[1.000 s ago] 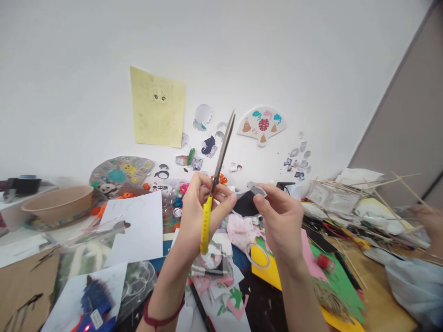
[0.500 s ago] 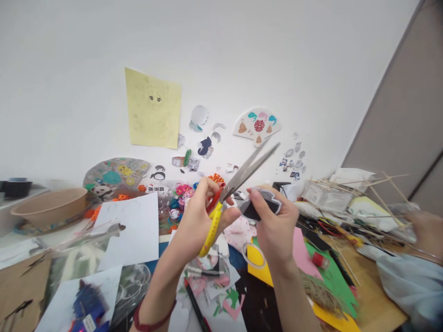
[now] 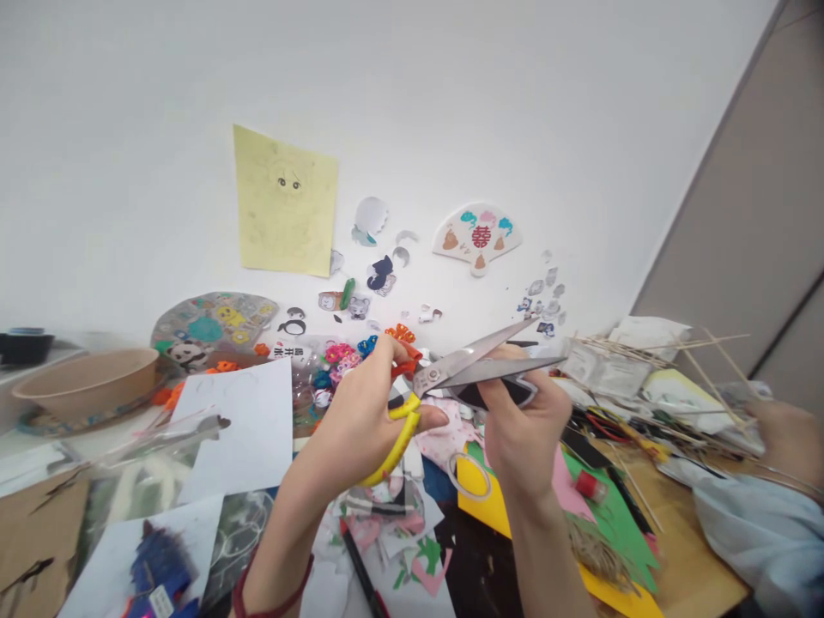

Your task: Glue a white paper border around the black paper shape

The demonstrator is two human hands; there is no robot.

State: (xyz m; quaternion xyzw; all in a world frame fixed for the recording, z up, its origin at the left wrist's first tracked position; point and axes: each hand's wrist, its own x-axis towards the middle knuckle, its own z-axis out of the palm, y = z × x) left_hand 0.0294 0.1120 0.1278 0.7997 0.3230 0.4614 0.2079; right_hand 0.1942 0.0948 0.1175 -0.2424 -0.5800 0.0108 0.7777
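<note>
My left hand [image 3: 364, 403] is closed around the yellow and red handles of a pair of scissors [image 3: 473, 360]. Their long metal blades stand apart and point right, toward my other hand. Between thumb and fingers, my right hand [image 3: 524, 421] pinches a black paper cutout with a pale border [image 3: 508, 392]. The blades lie in front of the cutout and hide part of it; whether they touch it I cannot tell. Below both hands lie paper scraps [image 3: 421, 558], a black and red pen [image 3: 362, 566] and a roll of clear tape [image 3: 469, 476].
A brown oval bowl [image 3: 87, 382] and white sheets [image 3: 235, 429] are on the left. Green card [image 3: 621, 524], twine [image 3: 598, 545] and thin wooden sticks [image 3: 717, 360] lie on the right, near another person's hand [image 3: 789, 433]. Paper cutouts and a fan shape [image 3: 476, 236] hang on the wall.
The scissors have swung down from pointing up and right to nearly level, and their blades now overlap the cutout. My right hand has shifted slightly right and down.
</note>
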